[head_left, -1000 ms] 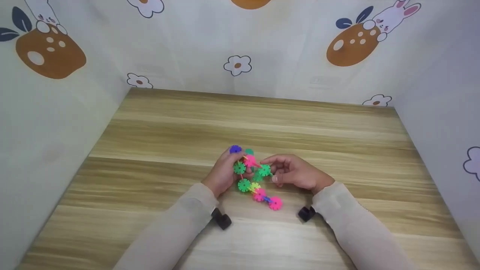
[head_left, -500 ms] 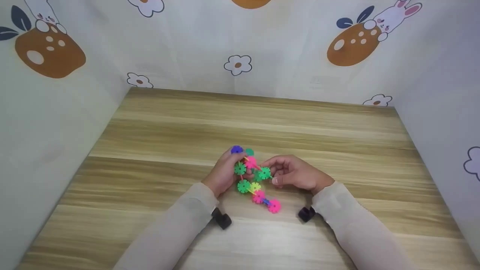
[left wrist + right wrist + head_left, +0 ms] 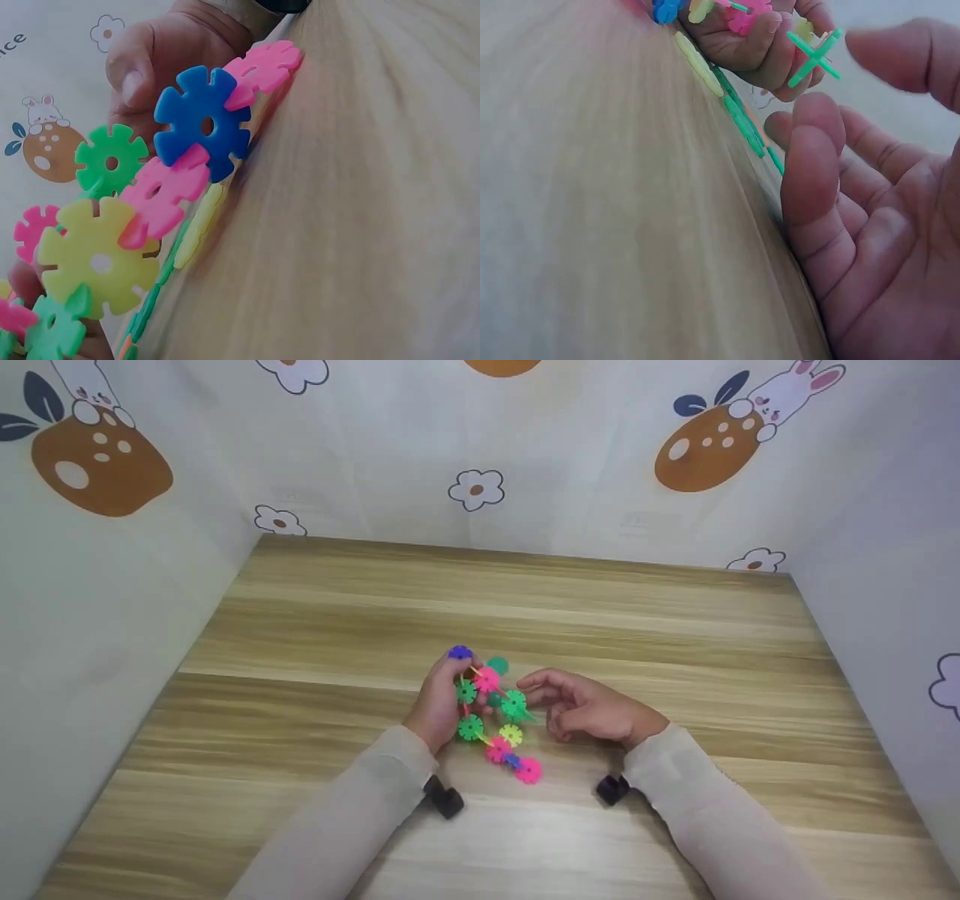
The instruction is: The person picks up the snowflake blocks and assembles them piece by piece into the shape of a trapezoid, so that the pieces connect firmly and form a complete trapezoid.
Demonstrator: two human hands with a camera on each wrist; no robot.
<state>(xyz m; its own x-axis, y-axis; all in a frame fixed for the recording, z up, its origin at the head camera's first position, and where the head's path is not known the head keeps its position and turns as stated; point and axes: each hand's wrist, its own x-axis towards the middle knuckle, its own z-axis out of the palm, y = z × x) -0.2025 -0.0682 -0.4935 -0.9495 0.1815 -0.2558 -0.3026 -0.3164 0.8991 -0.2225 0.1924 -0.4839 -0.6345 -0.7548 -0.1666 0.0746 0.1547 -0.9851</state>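
My left hand (image 3: 439,705) grips a linked chain of notched plastic snowflake discs (image 3: 487,679), with pink, green, blue and yellow pieces. A violet disc (image 3: 460,652) shows by the thumb, and a pink disc (image 3: 529,770) ends the lower strand. On the chain's right side, a green disc (image 3: 514,704) is slotted crosswise with another; they look like a green cross in the right wrist view. My right hand (image 3: 596,709) is just right of them, fingers loosely bent, with a gap between thumb and fingertips (image 3: 817,120). It holds nothing. The left fingers are partly hidden behind the discs.
Loose discs lie flat on the wooden table (image 3: 337,607): a yellow one (image 3: 511,735) below the chain and a green one (image 3: 497,665) behind it. Pale printed walls (image 3: 375,450) border the table at the back and sides.
The right thumb and fingers have let go of the green disc. The left hand has shifted the chain slightly left, away from the right hand, which stays nearly in place.
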